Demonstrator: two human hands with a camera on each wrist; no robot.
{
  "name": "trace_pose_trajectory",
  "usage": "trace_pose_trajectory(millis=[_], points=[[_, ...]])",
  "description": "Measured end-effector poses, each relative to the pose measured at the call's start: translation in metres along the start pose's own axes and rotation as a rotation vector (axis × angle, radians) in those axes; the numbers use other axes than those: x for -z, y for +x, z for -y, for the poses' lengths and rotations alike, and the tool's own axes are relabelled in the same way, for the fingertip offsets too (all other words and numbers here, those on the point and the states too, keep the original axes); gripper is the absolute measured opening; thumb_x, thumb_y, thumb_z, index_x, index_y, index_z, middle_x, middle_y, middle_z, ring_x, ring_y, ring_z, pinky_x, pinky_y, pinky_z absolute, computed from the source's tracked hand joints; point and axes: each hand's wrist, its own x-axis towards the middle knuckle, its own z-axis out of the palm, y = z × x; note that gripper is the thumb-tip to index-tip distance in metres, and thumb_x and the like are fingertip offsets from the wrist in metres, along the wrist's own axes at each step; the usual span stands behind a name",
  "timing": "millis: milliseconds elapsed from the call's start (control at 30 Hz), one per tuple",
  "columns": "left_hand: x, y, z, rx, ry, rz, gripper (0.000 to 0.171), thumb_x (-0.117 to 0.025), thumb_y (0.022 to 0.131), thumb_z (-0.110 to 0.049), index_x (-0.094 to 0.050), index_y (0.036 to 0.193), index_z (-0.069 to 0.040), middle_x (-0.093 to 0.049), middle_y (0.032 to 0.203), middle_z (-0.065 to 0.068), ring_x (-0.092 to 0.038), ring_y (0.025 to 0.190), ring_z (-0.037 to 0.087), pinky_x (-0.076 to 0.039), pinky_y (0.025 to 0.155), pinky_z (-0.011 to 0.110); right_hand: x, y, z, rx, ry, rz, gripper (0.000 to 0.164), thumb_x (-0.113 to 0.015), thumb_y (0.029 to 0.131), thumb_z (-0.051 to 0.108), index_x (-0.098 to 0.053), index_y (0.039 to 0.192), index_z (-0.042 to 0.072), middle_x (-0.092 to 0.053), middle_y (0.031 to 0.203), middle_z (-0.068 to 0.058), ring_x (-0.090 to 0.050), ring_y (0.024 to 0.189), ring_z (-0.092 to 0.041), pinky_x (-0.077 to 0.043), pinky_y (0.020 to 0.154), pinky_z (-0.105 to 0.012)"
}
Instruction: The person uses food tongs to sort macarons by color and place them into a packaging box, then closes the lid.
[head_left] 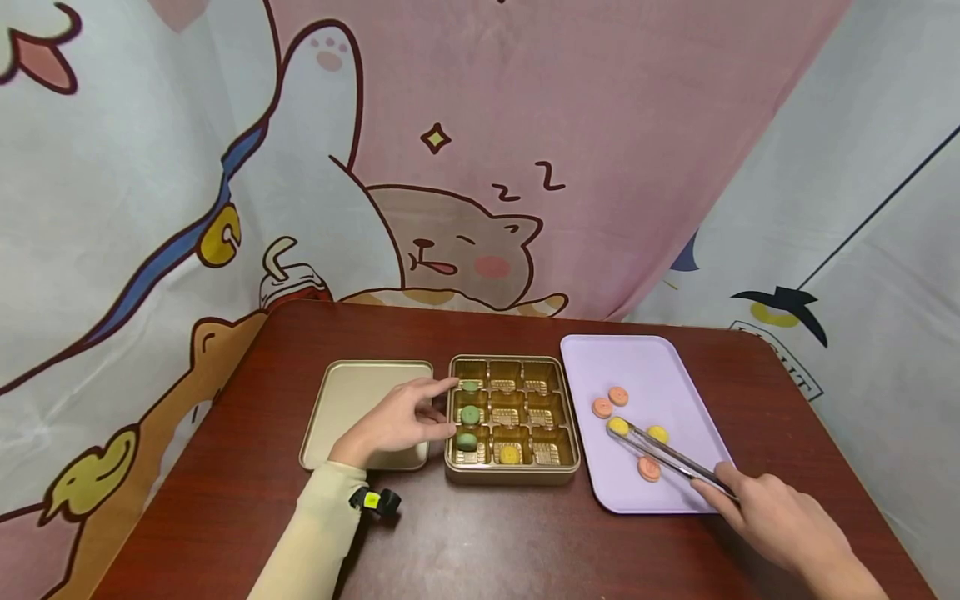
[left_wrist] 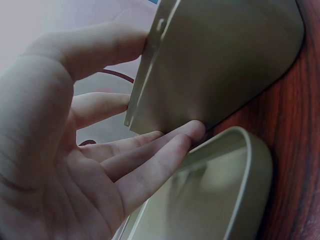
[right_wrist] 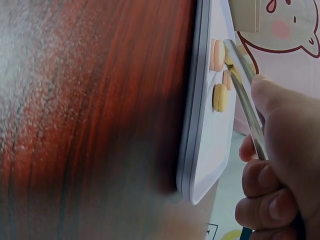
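A yellow macaron (head_left: 618, 425) sits between the tips of slim, shiny metal tongs (head_left: 678, 457), over the lilac tray (head_left: 626, 362) near its left edge. It is small and round; the right wrist view shows these macarons as two smooth domed shells around a thin filling. The right hand (head_left: 780, 512) grips the tongs, fingers curled round them. Around the tips on the smooth, round-cornered tray lie three peach macarons (head_left: 648, 468) and another yellow one. The left hand (head_left: 401, 421) is loosely spread — its fingers touch the left side of a matte champagne box (head_left: 513, 477). Its glossy gold insert (head_left: 551, 437) has ribbed compartments: green macarons (head_left: 470, 415) fill the left column, one yellow the near middle. A shallow lid (head_left: 378, 379) lies left on the wood-grained worktop (head_left: 487, 542).
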Motion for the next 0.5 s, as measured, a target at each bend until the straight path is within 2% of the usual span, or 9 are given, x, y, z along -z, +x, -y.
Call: trace_pose_trajectory(millis=[233, 500], points=[[0.0006, 0.0005, 0.0003, -0.01, -0.007, -0.001, 0.08, -0.083, 0.092, -0.017, -0.043, 0.161, -0.009, -0.052, 0.141, 0.021, -0.073, 0.098, 0.018, -0.063, 0.085, 0.022, -0.0017, -0.0004, 0.0015, -0.008, 0.026, -0.035, 0.05, -0.056, 0.101, 0.065, -0.06, 0.094, 0.016, -0.04, 0.063, 0.001, -0.045, 0.058, -0.016, -0.035, 0.047, -0.031], [0.0, -0.0001, -0.0001, -0.002, -0.022, 0.004, 0.081, -0.083, 0.092, -0.017, -0.043, 0.161, -0.009, -0.051, 0.143, 0.021, -0.073, 0.099, 0.018, -0.063, 0.085, 0.022, -0.0008, -0.0047, 0.0051, 0.023, 0.02, -0.132, 0.044, -0.058, 0.103, 0.06, -0.055, 0.087, 0.019, -0.039, 0.06, 0.001, -0.041, 0.056, -0.017, -0.032, 0.046, -0.032]])
